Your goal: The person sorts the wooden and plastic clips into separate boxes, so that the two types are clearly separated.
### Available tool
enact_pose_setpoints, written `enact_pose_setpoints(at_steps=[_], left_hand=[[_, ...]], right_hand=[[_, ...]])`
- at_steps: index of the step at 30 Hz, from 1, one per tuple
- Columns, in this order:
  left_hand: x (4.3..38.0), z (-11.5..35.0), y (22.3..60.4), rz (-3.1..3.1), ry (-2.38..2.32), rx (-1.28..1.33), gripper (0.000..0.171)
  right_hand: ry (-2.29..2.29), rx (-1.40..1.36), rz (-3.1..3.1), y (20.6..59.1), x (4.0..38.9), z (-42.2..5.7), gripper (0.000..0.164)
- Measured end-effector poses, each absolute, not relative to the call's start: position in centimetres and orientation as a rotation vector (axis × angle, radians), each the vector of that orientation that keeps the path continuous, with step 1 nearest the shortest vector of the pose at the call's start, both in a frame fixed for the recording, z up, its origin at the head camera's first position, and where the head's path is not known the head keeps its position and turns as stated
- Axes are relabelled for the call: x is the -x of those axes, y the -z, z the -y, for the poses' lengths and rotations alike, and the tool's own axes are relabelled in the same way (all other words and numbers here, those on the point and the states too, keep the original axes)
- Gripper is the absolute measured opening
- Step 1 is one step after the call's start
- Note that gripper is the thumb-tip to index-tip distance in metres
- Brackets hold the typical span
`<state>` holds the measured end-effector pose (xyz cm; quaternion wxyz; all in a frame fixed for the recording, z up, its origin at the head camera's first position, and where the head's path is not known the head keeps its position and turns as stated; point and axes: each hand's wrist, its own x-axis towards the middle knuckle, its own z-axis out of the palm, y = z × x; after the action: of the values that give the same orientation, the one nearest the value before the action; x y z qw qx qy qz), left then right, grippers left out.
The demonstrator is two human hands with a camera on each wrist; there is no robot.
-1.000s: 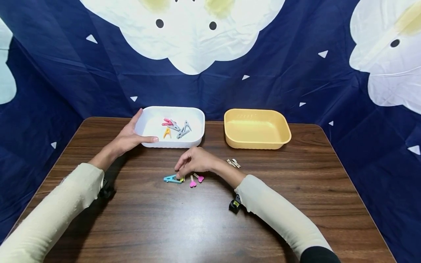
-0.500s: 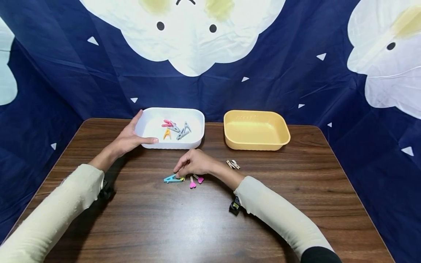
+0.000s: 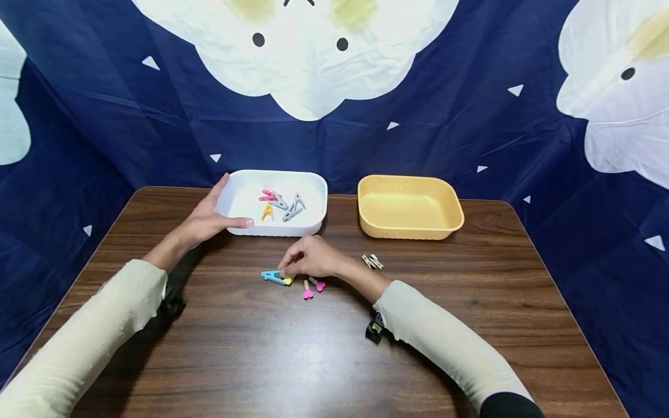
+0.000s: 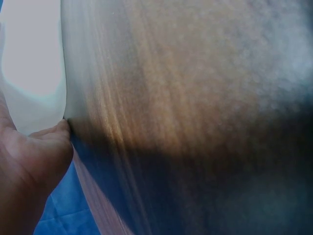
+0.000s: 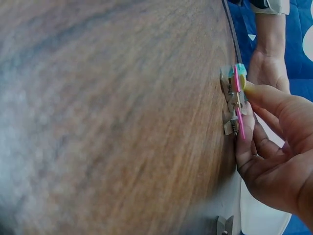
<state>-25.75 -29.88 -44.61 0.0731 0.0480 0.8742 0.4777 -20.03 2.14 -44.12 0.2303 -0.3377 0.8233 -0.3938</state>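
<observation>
In the head view, my left hand (image 3: 204,219) holds the left end of a white plastic basket (image 3: 315,222), thumb over its front rim and fingers along its side. Red, grey and orange clothespins (image 3: 267,211) lie inside. My right hand (image 3: 308,257) pinches a light-blue clothespin (image 3: 270,276) over the table; its fingertips cover part of it. Close by its right end shows a small yellow piece (image 3: 288,281). Two small clips with pink hearts (image 3: 308,294) lie right beside these. In the right wrist view, the pink hearts (image 5: 240,122) overlap the blue clothespin (image 5: 238,71).
A yellow plastic basket (image 3: 413,232) stands to the right of the white one. Small wooden clothespins (image 3: 373,262) lie on the brown wooden table (image 3: 334,360) in front of it. A dark blue printed cloth (image 3: 350,145) hangs behind the table's back edge.
The light-blue clothespin has turned slightly, its left end shifting away from me, and the yellow piece shows more. My right hand has barely moved; my left hand stays on the white basket.
</observation>
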Motion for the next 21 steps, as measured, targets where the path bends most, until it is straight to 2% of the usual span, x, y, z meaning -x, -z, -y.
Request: enact_pose_setpoints(at_steps=[21], left_hand=[[25.7, 29.91, 44.55, -2.616, -1.439, -0.146, 0.147]], right_hand=[[1.218, 0.874, -2.317, 44.4, 20.01, -1.94, 0.006]])
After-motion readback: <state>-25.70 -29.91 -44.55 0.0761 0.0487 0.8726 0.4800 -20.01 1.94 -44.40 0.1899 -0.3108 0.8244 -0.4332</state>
